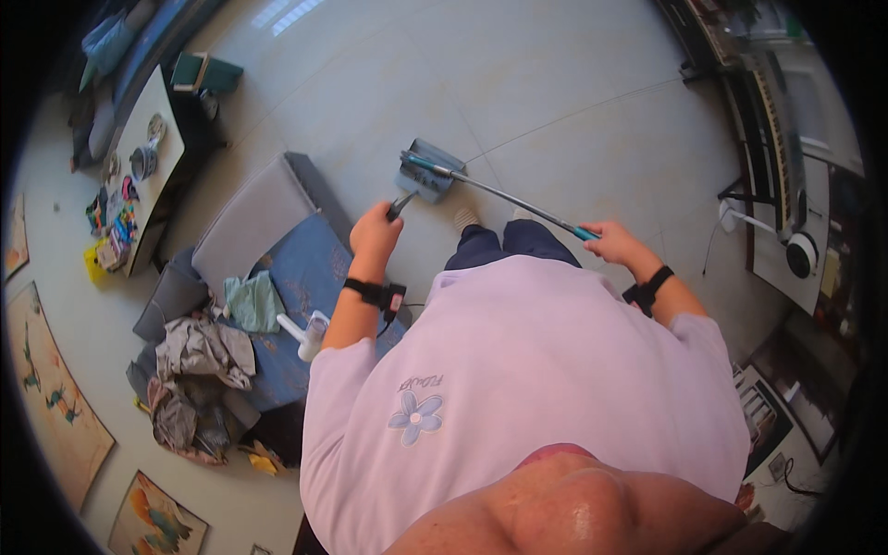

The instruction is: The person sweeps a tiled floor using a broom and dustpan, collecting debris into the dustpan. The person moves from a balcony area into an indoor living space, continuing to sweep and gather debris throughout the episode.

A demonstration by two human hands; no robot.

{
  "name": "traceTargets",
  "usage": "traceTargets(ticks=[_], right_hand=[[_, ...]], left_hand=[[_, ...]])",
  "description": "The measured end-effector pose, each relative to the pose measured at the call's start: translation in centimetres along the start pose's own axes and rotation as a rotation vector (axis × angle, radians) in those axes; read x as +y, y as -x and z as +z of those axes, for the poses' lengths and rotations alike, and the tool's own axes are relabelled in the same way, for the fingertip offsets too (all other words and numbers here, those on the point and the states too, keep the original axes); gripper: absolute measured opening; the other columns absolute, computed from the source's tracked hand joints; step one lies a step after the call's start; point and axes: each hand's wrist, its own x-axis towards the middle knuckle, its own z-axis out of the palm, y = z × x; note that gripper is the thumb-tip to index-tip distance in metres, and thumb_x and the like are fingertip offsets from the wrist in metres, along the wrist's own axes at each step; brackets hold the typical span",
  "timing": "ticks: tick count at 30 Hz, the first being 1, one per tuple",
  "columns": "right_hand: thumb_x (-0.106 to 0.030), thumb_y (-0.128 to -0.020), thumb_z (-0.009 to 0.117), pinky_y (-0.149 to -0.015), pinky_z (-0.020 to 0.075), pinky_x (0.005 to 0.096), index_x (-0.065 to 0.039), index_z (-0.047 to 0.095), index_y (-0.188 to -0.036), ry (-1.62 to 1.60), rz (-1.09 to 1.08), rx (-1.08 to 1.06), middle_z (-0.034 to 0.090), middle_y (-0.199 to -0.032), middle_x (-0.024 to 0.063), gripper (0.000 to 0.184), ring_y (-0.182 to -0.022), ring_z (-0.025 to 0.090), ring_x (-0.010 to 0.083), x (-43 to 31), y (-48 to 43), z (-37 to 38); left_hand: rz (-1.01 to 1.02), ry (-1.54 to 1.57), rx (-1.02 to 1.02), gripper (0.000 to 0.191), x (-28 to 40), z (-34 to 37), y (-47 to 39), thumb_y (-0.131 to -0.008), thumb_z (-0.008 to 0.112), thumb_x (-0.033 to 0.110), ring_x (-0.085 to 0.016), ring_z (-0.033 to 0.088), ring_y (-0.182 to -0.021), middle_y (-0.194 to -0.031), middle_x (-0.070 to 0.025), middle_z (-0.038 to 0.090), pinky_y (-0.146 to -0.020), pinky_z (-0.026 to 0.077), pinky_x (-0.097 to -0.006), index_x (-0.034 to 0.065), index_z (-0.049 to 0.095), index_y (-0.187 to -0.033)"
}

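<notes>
My left hand [374,232] is closed around a dark-handled tool [401,206] with a grey tapering end that points toward the dustpan; what kind of tool it is, I cannot tell. A grey-blue dustpan [431,189] lies on the floor just beyond my feet, with small dark bits or openings showing in it. In my right hand [614,241] is the teal grip of a long metal pole [517,201]. The pole slants left, and its teal far end overlaps the dustpan in view; whether they touch is unclear.
Left of me stands a blue-covered sofa [298,253] with a grey backrest, heaped clothes [205,350] and a white handled appliance [310,334]. A cluttered coffee table [159,114] and a green bin [215,74] are farther off. On the right are a keyboard [773,114] and a thin floor cable [576,107].
</notes>
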Motion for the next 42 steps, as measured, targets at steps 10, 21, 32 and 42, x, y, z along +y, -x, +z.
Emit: traceTargets(ticks=[10,21,32,42], right_hand=[[-0.016,-0.087,0.058,-0.038,0.0332,0.0286,-0.014,0.056,-0.129,-0.456,0.25,0.466,0.051,-0.062,0.0001,0.043,-0.044,0.043,0.0098,6.9,1.2,-6.9],[-0.008,-0.081,0.053,-0.037,0.0352,0.0317,-0.005,0.052,-0.066,-0.598,0.483,0.353,0.048,-0.056,0.0066,0.015,-0.04,0.044,0.0182,5.5,-19.2,-32.7],[-0.016,-0.088,0.053,-0.036,0.0318,0.0283,-0.007,0.049,-0.078,-0.665,0.195,-0.041,0.049,-0.058,0.0031,0.015,-0.043,0.044,0.0109,-17.3,-27.1,-31.8],[-0.019,-0.088,0.056,-0.035,0.0294,0.0227,-0.008,0.056,-0.088,-0.51,0.049,0.101,0.049,-0.06,-0.003,0.012,-0.04,0.038,0.0041,-29.4,-32.9,-44.1]], left_hand=[[-0.144,0.231,0.205,0.026,0.2,-3.0,-2.9,-0.077,0.062,0.028,-0.028,0.063,-0.071,-0.077,-0.0112,0.066,-0.064,0.047,-0.0377,0.0103,0.066,-0.096],[-0.14,0.56,0.316,0.006,12.6,-9.3,-13.8,-0.082,0.065,0.01,-0.004,0.051,-0.064,-0.072,0.005,0.057,-0.058,0.039,-0.0204,0.0059,0.066,-0.087],[-0.167,0.574,0.45,0.008,18.5,-16.8,-23.7,-0.084,0.065,0.011,-0.003,0.051,-0.066,-0.074,0.0051,0.058,-0.059,0.04,-0.0192,0.005,0.065,-0.089],[-0.261,0.637,0.464,0.016,16.4,-20.3,-33.7,-0.082,0.067,0.013,-0.005,0.054,-0.064,-0.076,0.0014,0.064,-0.06,0.042,-0.021,0.0028,0.066,-0.095]])
